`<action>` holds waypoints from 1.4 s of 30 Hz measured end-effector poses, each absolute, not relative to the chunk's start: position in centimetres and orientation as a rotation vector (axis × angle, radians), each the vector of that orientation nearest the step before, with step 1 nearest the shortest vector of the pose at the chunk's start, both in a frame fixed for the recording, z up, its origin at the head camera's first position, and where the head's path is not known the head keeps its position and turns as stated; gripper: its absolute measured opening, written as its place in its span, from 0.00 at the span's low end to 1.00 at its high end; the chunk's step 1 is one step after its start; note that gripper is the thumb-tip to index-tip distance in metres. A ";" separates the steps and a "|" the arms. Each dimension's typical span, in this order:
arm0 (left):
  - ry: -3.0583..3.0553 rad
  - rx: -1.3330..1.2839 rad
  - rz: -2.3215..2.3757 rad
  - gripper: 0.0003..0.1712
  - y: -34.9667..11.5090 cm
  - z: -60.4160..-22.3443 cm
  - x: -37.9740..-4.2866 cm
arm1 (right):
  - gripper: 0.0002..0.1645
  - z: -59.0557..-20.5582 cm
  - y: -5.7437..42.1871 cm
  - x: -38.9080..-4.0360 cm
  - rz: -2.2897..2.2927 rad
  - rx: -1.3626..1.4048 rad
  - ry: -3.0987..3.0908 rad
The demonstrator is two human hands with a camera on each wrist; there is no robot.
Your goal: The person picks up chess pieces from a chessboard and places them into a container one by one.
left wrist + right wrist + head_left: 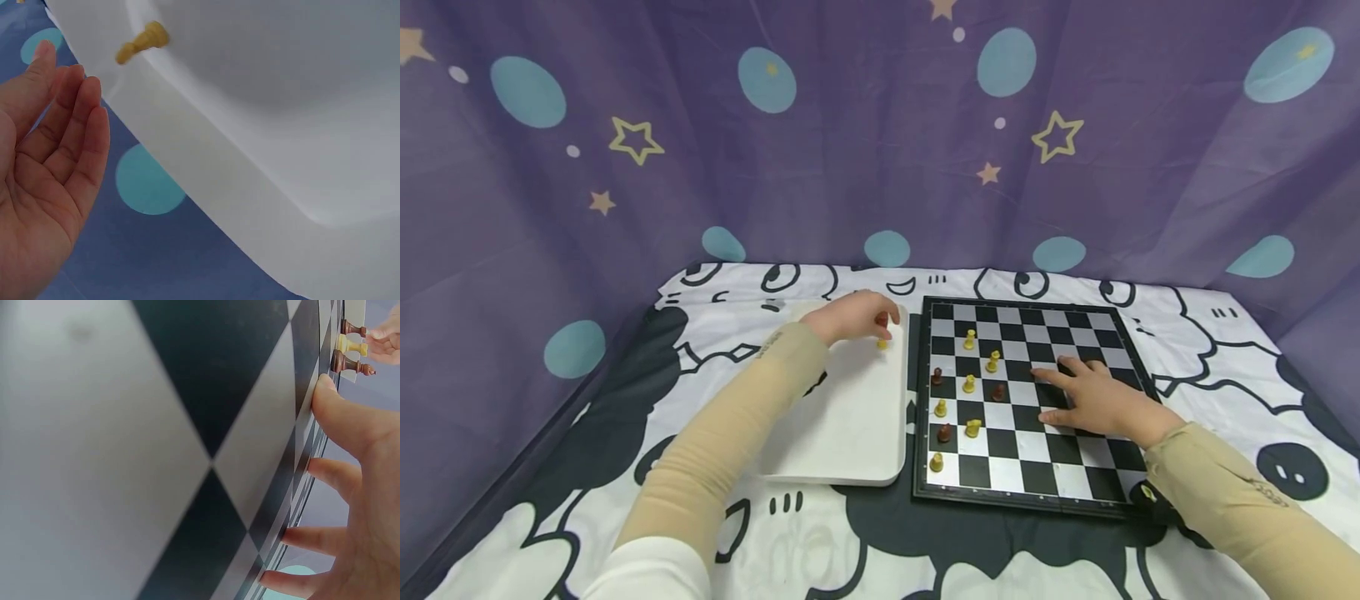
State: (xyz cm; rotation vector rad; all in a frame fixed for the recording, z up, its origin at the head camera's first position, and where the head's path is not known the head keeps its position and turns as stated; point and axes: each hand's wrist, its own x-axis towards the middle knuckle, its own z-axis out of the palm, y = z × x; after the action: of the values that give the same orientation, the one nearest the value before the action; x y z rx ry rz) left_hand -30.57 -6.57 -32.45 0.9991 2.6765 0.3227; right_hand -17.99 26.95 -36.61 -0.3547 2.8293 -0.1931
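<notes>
Pawn (147, 42) just beyond the loose, empty left hand (53, 165) is best handled lightly by its neck, right hand (1099, 400) spread

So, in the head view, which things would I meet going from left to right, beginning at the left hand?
Left hand, chessboard's left rim, yellow chess piece in the near-left corner, yellow knight, rightmost brown chess piece, right hand.

place: looking like a curtained-off nook, whether home or studio unclear | far, left, right: purple star-and-oval-printed curtain (880, 183) is enclosing it | near: black-and-white cartoon-print cloth (805, 550) is spreading across and reaching back toward the curtain
</notes>
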 end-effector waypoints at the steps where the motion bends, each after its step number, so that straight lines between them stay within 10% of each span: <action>1: 2.674 1.003 0.326 0.18 -6.4 -32.4 -30.4 | 0.49 -36.6 27.0 -18.0 -0.195 -0.349 2.828; 42: 2.492 1.251 0.141 0.17 -0.6 -32.6 -26.6 | 0.50 -36.5 26.9 -18.0 -0.184 -0.369 2.825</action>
State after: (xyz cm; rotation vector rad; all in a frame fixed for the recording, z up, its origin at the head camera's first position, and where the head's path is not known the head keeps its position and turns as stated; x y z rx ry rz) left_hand -26.55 -0.61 -32.62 1.2508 2.4915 0.1409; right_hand -18.01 26.95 -36.51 -0.3686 2.8248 -0.1840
